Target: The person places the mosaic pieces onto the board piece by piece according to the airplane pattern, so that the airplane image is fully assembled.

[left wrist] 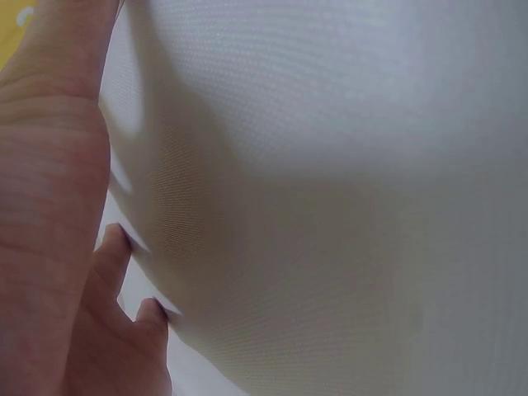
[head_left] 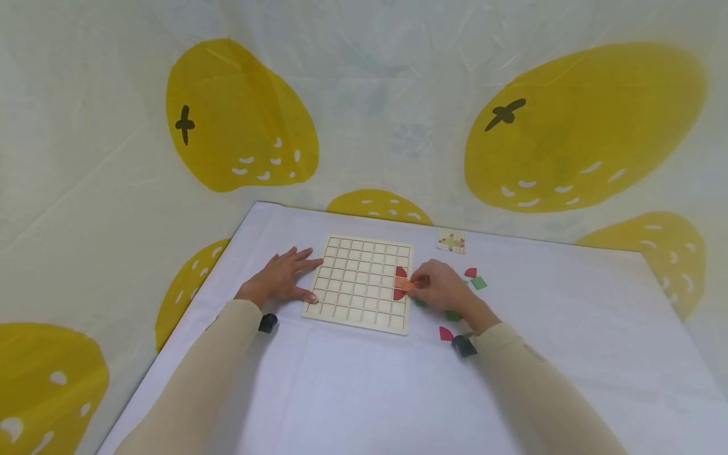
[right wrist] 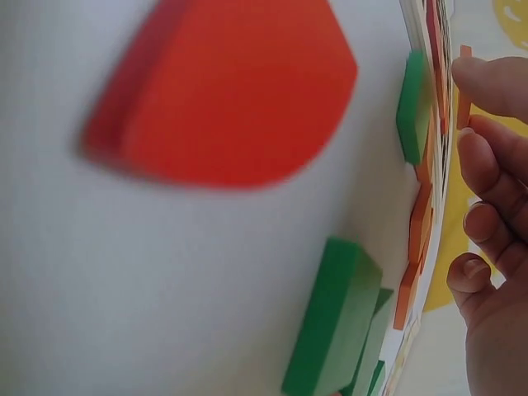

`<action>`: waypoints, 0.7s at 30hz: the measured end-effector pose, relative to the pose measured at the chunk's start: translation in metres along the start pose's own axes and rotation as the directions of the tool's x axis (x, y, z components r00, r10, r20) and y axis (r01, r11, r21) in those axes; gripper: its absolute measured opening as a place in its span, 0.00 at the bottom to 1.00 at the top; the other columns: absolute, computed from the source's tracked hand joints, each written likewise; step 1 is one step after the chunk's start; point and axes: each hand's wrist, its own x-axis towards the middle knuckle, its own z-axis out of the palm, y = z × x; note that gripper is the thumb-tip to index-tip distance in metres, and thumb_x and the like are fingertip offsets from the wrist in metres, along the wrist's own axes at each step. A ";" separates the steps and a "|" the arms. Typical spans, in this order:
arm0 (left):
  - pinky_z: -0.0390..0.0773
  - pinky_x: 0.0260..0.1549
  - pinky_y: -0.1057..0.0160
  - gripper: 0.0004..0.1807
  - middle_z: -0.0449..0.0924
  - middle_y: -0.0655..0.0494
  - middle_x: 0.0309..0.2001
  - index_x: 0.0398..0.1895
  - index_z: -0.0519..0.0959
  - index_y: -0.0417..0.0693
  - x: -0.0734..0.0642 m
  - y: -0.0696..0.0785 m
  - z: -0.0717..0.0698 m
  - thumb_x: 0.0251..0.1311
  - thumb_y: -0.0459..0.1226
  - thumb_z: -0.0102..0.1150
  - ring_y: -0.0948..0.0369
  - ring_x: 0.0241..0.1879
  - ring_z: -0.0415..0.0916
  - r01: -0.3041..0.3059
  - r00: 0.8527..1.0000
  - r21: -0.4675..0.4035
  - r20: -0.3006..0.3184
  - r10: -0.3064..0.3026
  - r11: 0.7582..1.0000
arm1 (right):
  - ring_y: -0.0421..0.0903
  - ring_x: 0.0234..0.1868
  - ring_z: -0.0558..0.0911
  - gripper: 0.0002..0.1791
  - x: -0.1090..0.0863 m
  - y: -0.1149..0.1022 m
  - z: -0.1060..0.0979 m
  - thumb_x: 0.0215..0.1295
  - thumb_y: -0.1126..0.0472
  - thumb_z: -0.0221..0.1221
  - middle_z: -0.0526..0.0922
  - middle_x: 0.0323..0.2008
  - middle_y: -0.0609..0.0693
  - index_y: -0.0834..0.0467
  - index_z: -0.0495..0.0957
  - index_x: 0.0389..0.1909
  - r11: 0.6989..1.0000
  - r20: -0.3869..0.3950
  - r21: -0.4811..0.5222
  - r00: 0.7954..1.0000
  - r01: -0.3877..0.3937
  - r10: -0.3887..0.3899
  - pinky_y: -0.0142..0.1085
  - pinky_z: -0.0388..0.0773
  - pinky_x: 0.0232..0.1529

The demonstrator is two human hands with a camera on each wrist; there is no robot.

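A pale wooden grid board (head_left: 355, 284) lies on the table. My left hand (head_left: 283, 275) rests at its left edge with fingers spread, thumb and a fingertip on the rim. In the left wrist view that hand (left wrist: 115, 330) shows only in part. Over the board's right edge, my right hand (head_left: 438, 284) pinches a small orange tile (right wrist: 465, 87) between thumb and finger. Near it on the board are a red quarter-round tile (head_left: 400, 272), another red tile (head_left: 399, 294) below, and an orange square (head_left: 400, 282) between them.
Right of the board lie loose tiles: a red quarter-round (head_left: 445, 333), another red piece (head_left: 471, 272), a green square (head_left: 479, 282) and several more partly under my right hand. A small pattern card (head_left: 451, 241) sits near the table's back edge. A lemon-print cloth (head_left: 392, 126) hangs behind.
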 end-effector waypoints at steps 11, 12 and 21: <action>0.42 0.81 0.31 0.56 0.46 0.52 0.86 0.82 0.60 0.70 -0.004 0.000 0.001 0.49 0.67 0.73 0.42 0.86 0.37 0.010 1.000 -0.008 -0.006 -0.010 1.000 | 0.48 0.44 0.77 0.21 -0.002 -0.008 0.012 0.62 0.48 0.73 0.81 0.39 0.49 0.54 0.87 0.51 0.999 -0.012 0.034 1.000 -0.011 0.012 0.37 0.78 0.44; 0.42 0.81 0.31 0.56 0.46 0.52 0.86 0.82 0.60 0.69 -0.005 0.000 0.001 0.49 0.67 0.73 0.41 0.86 0.37 0.013 1.000 -0.004 -0.003 -0.013 1.000 | 0.48 0.44 0.77 0.21 -0.003 -0.010 0.013 0.62 0.48 0.73 0.81 0.40 0.49 0.54 0.87 0.52 0.999 -0.005 0.036 1.000 -0.017 0.017 0.37 0.78 0.45; 0.40 0.82 0.33 0.56 0.46 0.54 0.86 0.82 0.59 0.71 -0.001 0.000 0.002 0.48 0.68 0.73 0.43 0.86 0.35 0.010 1.000 -0.018 -0.008 -0.011 1.000 | 0.47 0.43 0.77 0.16 -0.005 -0.019 0.018 0.61 0.48 0.74 0.80 0.36 0.47 0.50 0.89 0.47 0.998 -0.045 0.069 0.999 0.003 0.000 0.36 0.77 0.42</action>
